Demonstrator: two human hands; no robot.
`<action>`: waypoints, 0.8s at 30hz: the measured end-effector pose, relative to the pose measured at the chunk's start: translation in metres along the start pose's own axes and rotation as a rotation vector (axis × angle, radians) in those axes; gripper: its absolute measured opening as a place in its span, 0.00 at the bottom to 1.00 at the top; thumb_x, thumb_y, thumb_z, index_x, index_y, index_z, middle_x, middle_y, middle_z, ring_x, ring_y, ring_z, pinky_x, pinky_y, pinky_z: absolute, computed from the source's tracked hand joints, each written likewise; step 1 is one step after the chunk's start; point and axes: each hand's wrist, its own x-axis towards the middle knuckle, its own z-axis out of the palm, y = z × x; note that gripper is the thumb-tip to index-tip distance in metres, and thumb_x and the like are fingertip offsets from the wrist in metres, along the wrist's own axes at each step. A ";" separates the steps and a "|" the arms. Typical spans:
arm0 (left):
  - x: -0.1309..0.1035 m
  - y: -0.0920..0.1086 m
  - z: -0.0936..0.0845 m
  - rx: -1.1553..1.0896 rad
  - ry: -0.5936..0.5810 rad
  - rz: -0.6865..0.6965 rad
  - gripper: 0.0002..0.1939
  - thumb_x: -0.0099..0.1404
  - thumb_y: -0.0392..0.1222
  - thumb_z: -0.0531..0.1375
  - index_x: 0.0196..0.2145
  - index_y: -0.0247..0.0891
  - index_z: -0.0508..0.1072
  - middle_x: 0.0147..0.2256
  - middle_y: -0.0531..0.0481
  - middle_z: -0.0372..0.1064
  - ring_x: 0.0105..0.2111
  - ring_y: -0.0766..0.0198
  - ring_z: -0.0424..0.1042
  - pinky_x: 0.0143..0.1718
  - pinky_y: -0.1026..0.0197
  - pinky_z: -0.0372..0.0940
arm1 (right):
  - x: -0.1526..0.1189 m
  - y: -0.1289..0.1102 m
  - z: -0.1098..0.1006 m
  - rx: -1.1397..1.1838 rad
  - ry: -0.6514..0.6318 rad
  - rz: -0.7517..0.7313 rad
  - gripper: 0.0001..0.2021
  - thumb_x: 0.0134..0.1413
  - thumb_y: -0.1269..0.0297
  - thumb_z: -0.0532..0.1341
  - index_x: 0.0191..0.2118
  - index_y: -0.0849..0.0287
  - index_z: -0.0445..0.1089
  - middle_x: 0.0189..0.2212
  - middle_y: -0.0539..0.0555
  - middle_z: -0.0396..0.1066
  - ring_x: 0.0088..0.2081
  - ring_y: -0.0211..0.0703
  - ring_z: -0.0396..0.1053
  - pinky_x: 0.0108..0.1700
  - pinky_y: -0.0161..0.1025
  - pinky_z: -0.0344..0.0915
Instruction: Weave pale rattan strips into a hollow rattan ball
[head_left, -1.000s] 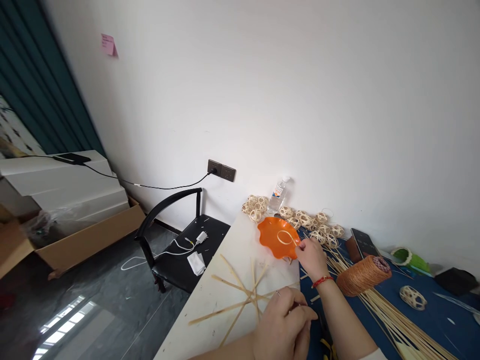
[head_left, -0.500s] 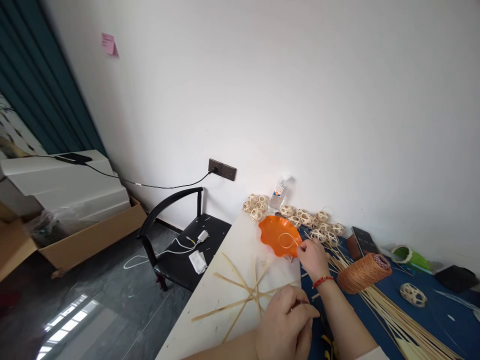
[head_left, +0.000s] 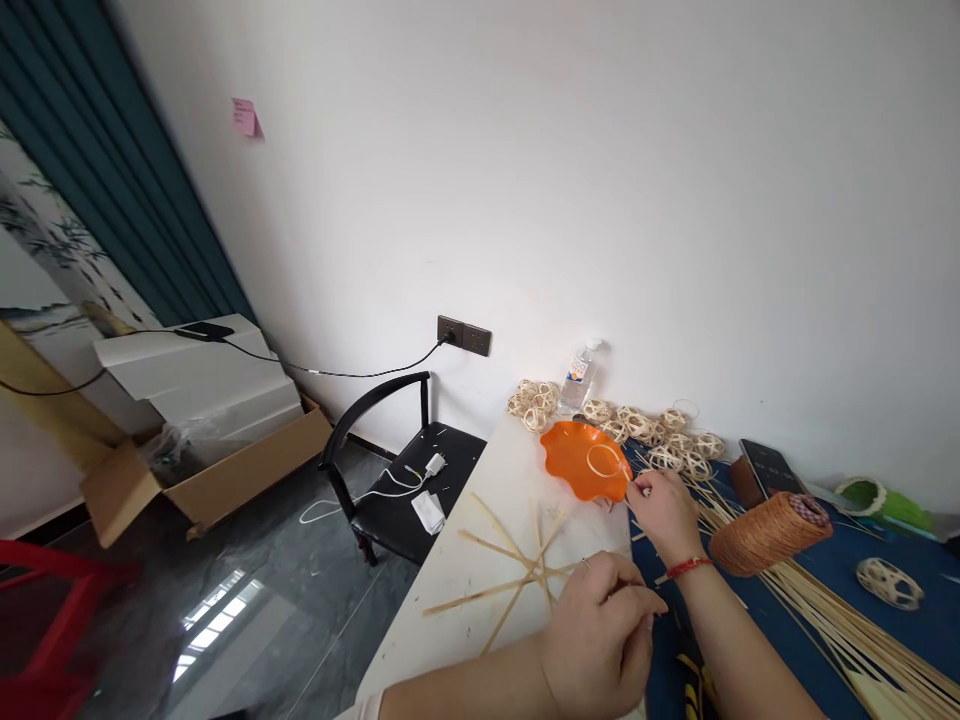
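My right hand, with a red bracelet at the wrist, pinches a thin looped bamboo strip. The loop lies over the orange wavy-rimmed dish, right at its edge. Nearer to me, my left hand is closed, thumb and fingertips pressed together; what it holds, if anything, is too small to make out. Beyond it, several flat bamboo strips lie crossed in a star on the white tabletop. The left hand covers part of that star's near side.
Woven bamboo balls and a water bottle line the wall. Rightward are an orange twine spool, a phone, long bamboo strips and a single woven ball on blue cloth. A black chair stands left.
The view has swung slightly left, so things appear shifted right, and a red object shows at lower left. Both hands keep nearly the same poses; the loop is still over the dish.
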 end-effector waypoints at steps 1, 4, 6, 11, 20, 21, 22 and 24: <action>0.000 0.000 0.000 -0.005 0.001 -0.004 0.20 0.60 0.26 0.56 0.50 0.40 0.68 0.40 0.41 0.68 0.41 0.56 0.71 0.39 0.55 0.70 | -0.002 0.002 -0.003 0.035 0.018 -0.010 0.10 0.56 0.61 0.57 0.28 0.58 0.72 0.35 0.59 0.72 0.40 0.51 0.68 0.41 0.43 0.61; 0.000 0.000 -0.001 -0.031 0.006 -0.022 0.20 0.61 0.26 0.56 0.50 0.40 0.68 0.41 0.42 0.67 0.41 0.57 0.70 0.39 0.57 0.70 | -0.012 0.007 -0.015 0.137 0.058 -0.033 0.11 0.55 0.57 0.58 0.27 0.57 0.71 0.32 0.57 0.72 0.38 0.50 0.68 0.43 0.42 0.63; 0.001 0.000 -0.002 -0.050 0.001 -0.034 0.21 0.61 0.26 0.56 0.51 0.40 0.68 0.42 0.42 0.66 0.42 0.57 0.70 0.41 0.56 0.70 | -0.024 0.012 -0.023 0.186 0.077 -0.034 0.13 0.55 0.55 0.57 0.26 0.56 0.70 0.30 0.56 0.71 0.37 0.49 0.68 0.42 0.42 0.65; 0.006 0.004 -0.011 -0.099 0.020 -0.036 0.21 0.63 0.24 0.55 0.51 0.40 0.67 0.43 0.43 0.63 0.41 0.60 0.68 0.43 0.57 0.69 | -0.067 0.022 -0.038 0.226 0.100 -0.006 0.15 0.57 0.52 0.55 0.27 0.56 0.70 0.32 0.56 0.71 0.38 0.49 0.69 0.44 0.42 0.65; 0.030 0.007 -0.042 -0.019 0.284 -0.281 0.08 0.70 0.31 0.56 0.44 0.42 0.69 0.39 0.48 0.62 0.41 0.61 0.66 0.43 0.58 0.64 | -0.113 0.033 -0.040 0.020 0.031 0.174 0.10 0.57 0.63 0.58 0.26 0.55 0.72 0.36 0.58 0.72 0.42 0.56 0.67 0.36 0.44 0.59; 0.029 0.007 -0.047 0.008 0.297 -0.289 0.08 0.70 0.32 0.56 0.44 0.43 0.69 0.38 0.49 0.62 0.40 0.61 0.66 0.42 0.58 0.64 | -0.114 0.034 -0.040 -0.006 0.023 0.193 0.10 0.57 0.64 0.58 0.25 0.55 0.72 0.36 0.59 0.72 0.41 0.56 0.67 0.35 0.44 0.58; 0.026 0.007 -0.053 0.039 0.295 -0.295 0.08 0.70 0.32 0.56 0.44 0.43 0.69 0.38 0.49 0.62 0.39 0.61 0.66 0.42 0.57 0.65 | -0.115 0.034 -0.039 -0.028 0.015 0.207 0.11 0.57 0.65 0.58 0.25 0.55 0.72 0.36 0.59 0.72 0.41 0.57 0.67 0.34 0.44 0.57; 0.018 0.006 -0.064 0.110 0.273 -0.296 0.08 0.70 0.33 0.57 0.44 0.43 0.70 0.38 0.49 0.63 0.39 0.60 0.67 0.42 0.57 0.65 | -0.117 0.035 -0.039 -0.059 -0.001 0.217 0.11 0.57 0.65 0.58 0.25 0.55 0.72 0.36 0.60 0.72 0.41 0.57 0.67 0.33 0.43 0.56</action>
